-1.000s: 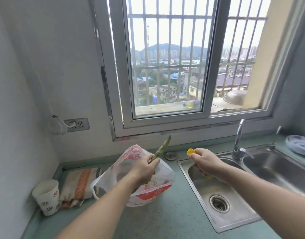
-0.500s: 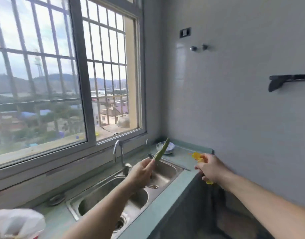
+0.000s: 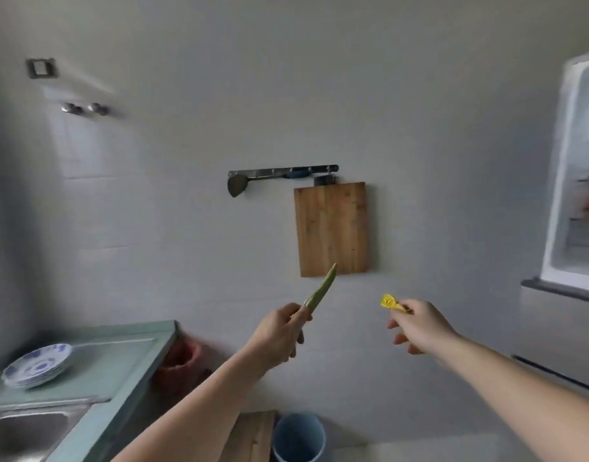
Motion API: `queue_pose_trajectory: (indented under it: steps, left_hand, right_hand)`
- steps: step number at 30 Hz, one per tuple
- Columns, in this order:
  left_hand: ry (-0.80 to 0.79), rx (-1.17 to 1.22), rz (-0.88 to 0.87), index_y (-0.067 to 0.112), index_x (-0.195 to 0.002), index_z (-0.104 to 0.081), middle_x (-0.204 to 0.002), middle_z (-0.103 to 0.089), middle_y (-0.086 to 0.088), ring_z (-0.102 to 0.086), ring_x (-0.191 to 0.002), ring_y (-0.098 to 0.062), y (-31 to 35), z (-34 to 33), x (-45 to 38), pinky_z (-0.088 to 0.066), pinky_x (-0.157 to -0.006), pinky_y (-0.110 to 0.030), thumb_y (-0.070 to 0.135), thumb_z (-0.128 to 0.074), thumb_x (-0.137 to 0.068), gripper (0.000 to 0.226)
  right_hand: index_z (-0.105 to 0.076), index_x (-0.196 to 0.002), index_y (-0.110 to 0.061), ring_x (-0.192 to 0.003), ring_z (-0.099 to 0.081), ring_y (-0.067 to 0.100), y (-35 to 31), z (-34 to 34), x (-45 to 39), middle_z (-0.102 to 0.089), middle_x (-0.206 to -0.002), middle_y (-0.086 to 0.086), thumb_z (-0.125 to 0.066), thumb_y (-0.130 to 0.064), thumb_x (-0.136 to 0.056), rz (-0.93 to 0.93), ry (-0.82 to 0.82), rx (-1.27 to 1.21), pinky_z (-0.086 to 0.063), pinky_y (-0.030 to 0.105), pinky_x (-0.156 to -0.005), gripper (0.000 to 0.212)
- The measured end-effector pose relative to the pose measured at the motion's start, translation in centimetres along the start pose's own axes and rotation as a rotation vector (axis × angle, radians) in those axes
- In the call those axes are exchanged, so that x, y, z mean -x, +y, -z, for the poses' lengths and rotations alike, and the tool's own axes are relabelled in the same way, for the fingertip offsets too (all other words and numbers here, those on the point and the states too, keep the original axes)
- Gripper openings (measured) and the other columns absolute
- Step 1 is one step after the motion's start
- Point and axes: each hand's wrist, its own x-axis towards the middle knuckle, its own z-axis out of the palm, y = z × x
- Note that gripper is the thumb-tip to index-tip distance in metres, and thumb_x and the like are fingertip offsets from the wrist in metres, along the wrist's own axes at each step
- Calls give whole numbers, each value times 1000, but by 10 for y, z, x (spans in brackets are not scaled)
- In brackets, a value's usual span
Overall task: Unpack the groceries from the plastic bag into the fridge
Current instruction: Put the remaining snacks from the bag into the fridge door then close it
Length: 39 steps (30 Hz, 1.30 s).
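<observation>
So the left hand has its fingers wrapped round the base of a long green vegetable, tip pointing up and right toward the chopping board on the far wall. The right hand pinches a small yellow thing between thumb and fingertips; too blurry to say what it is. The fridge stands open at the far right edge, something orange on a shelf, well apart from both hands.

What worries me is that yellow bit: such a light pinch could let it slip on the way, and the bucket sits right below. The turn looks fast too, so the green one's tip could clip the fridge door.

Compared with half a second back, the window and most of the sink have swung out of view, and the fridge has come in.
</observation>
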Motion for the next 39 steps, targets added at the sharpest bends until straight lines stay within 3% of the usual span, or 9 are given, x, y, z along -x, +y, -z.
queue_pose_trajectory:
  steps: [7, 13, 18, 28, 39]
  left_hand:
    - [-258, 27, -229, 20, -99, -61, -77, -60, -1, -53, -53, -15, 71, -128, -106, -42, -47, -22, 44, -39, -100, 33]
    - [-458, 149, -389, 18, -99, -62, -75, -57, -1, -48, -53, -16, 110, -210, -201, -38, -44, -19, 42, -39, -101, 33]
    - [-596, 224, -447, 20, -97, -62, -74, -55, -1, -46, -56, -16, 139, -264, -256, -37, -49, -22, 34, -37, -101, 29]
    - [-765, 223, -528, 14, -99, -57, -76, -54, -3, -43, -57, -17, 213, -385, -305, -36, -48, -21, 32, -39, -101, 26]
    - [-725, 169, -617, 25, -92, -57, -76, -54, -3, -41, -59, -17, 301, -511, -348, -39, -53, -28, 39, -45, -98, 20]
  right_hand:
    - [-59, -83, -10, -51, -53, 18, 59, 127, -35, -68, -85, 8, -46, -16, -94, -93, 325, 165, -33, 22, -45, 18]
    - [-60, -97, -7, -50, -49, 16, 66, 195, -65, -66, -84, 4, -43, -14, -96, -195, 566, 227, -31, 20, -40, 18]
    - [-58, -91, -11, -56, -52, 17, 70, 238, -79, -68, -91, 6, -41, -16, -96, -270, 715, 243, -33, 22, -45, 18]
    - [-59, -98, -17, -56, -54, 16, 116, 333, -107, -69, -90, 3, -43, -26, -98, -313, 845, 235, -34, 23, -47, 19]
    - [-58, -104, -17, -56, -51, 17, 190, 464, -173, -66, -91, 6, -45, -28, -99, -261, 845, 114, -32, 20, -41, 18]
